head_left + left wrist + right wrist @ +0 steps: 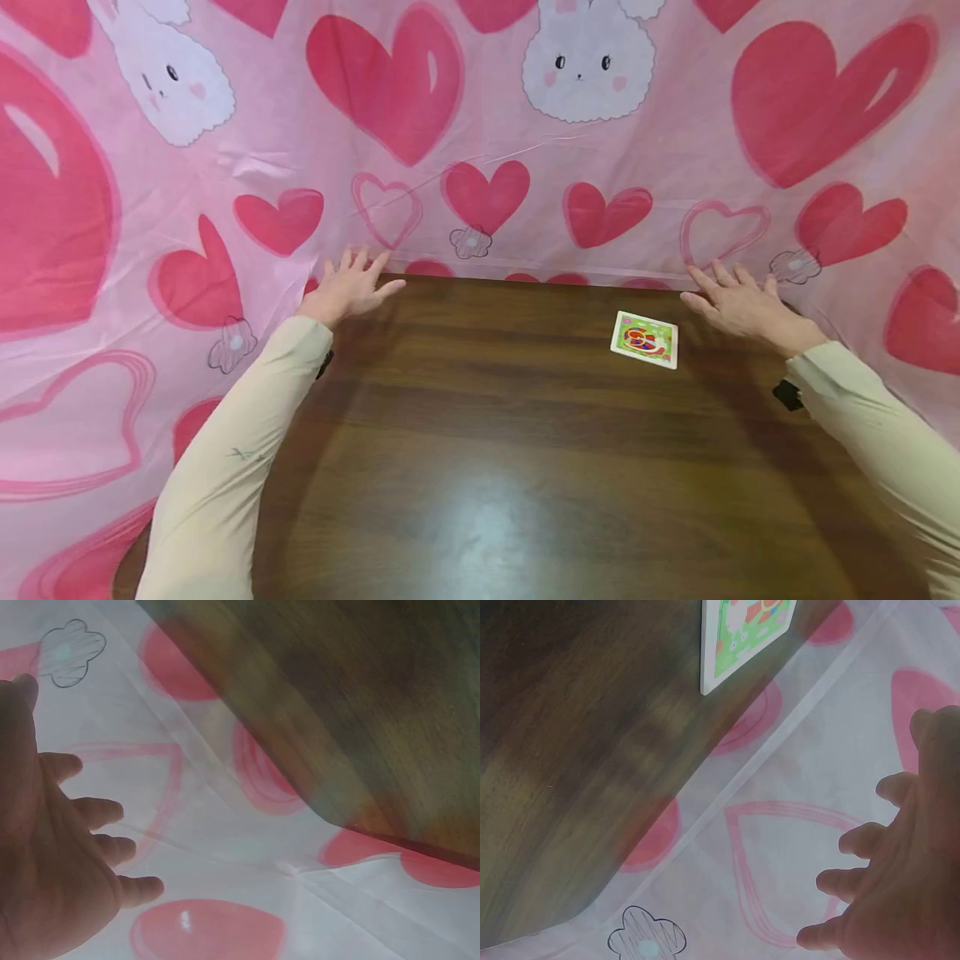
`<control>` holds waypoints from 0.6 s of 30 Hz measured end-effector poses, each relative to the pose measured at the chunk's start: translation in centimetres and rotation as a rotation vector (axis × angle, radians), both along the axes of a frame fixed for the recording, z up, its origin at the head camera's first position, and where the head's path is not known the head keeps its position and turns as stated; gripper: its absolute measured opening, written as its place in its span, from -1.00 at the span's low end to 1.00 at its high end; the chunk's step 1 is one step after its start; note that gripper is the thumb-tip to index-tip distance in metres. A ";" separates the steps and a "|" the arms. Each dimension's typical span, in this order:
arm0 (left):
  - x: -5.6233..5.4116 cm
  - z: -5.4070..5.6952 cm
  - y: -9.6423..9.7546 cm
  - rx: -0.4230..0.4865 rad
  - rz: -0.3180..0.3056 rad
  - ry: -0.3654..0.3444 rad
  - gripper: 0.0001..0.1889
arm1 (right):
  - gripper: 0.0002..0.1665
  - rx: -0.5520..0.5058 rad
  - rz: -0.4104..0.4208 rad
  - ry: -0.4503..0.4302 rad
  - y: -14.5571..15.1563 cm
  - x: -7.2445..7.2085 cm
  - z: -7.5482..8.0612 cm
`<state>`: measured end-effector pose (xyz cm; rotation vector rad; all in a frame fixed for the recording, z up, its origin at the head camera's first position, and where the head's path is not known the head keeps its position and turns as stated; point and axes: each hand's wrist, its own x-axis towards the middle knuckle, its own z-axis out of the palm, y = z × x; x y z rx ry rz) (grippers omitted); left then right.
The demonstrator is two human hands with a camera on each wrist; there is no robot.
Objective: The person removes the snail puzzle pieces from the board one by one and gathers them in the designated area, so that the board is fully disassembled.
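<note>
The left hand (347, 290) and right hand (750, 310) are spread and empty; for the picture card (645, 340) between them, nearer the right, pinching opposite edges probably works best.

A squarish white-edged board (644, 340) with a red, purple and white figure on green lies flat, picture up, slightly turned, on the brown table (465, 400), right of the head view's centre
</note>
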<state>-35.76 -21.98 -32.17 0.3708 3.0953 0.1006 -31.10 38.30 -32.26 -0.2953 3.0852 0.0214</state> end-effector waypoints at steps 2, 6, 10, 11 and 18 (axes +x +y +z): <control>-0.1 -0.1 -0.1 0.004 -0.001 -0.002 -0.17 | -0.09 -0.004 -0.003 0.004 0.0 0.0 0.0; -0.2 -0.2 -0.2 0.003 0.001 -0.008 -0.17 | -0.09 -0.021 -0.001 0.015 0.0 -0.1 -0.2; -0.3 -0.1 0.0 -0.003 -0.007 -0.002 -0.16 | -0.08 -0.024 -0.005 0.016 0.1 -0.1 -0.3; -0.3 -0.2 0.0 -0.004 -0.012 0.002 -0.17 | -0.07 -0.024 -0.009 0.016 0.1 -0.1 -0.3; -0.4 -0.2 0.5 -0.020 -0.021 0.020 -0.17 | -0.07 -0.010 -0.015 0.014 0.1 -0.2 -0.2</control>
